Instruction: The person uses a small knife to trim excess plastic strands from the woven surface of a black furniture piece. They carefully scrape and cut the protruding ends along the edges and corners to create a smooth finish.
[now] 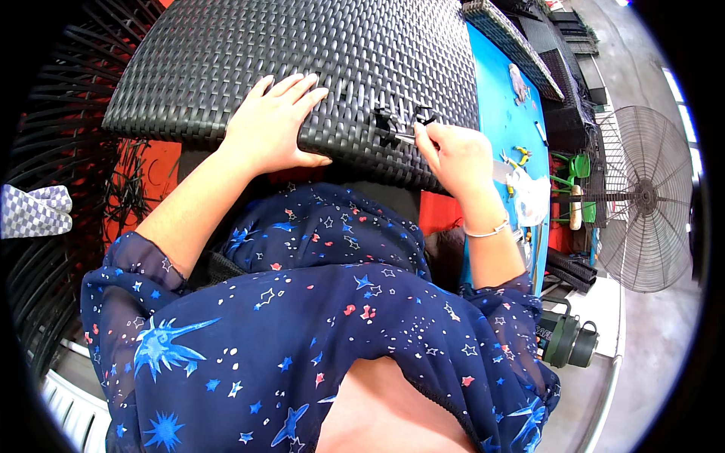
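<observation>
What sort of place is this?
It looks like a workshop, probably for woven goods: a large black woven panel is being worked on, long black strips crowd the left side, and a yellow-handled tool lies on a blue table.

My left hand lies flat with its fingers spread; my right hand is curled up, pinching tight.

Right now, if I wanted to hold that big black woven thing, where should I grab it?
Probably the near edge of the woven panel, from the wearer's side: that edge faces the body, and the left hand lies flat on top with its thumb at the edge. I'd avoid the loose strands by the right hand.
</observation>
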Tool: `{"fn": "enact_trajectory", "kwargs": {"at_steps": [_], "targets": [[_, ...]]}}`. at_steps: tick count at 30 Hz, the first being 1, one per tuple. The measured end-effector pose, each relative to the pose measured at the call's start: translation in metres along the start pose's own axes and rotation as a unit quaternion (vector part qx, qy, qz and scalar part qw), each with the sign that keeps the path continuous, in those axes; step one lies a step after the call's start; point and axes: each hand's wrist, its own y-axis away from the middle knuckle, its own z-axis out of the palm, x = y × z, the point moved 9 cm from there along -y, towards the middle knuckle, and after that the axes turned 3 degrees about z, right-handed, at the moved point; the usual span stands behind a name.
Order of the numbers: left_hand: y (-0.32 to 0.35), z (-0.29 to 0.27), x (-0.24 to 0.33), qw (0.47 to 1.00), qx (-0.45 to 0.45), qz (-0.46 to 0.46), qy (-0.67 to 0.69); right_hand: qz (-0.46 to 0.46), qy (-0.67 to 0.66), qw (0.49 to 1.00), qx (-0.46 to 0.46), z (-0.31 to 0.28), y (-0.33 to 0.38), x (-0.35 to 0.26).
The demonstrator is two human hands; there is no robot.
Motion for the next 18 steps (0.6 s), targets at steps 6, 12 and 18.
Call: {"fn": "enact_trajectory", "kwargs": {"at_steps": [6,12,18], "targets": [[-0.003,0.001,0.002,1.0,-0.006,0.002,0.006,0.013,0.096,0.994,-0.052,-0.011,-0.023,0.011],[-0.001,-0.002,-0.002,1.0,0.0,0.001,0.009,-0.07,0.105,0.987,-0.103,0.015,-0.05,-0.026],[-0.004,-0.001,0.003,1.0,-0.013,0.004,0.011,-0.103,0.148,0.966,-0.184,0.047,-0.05,-0.021]]}}
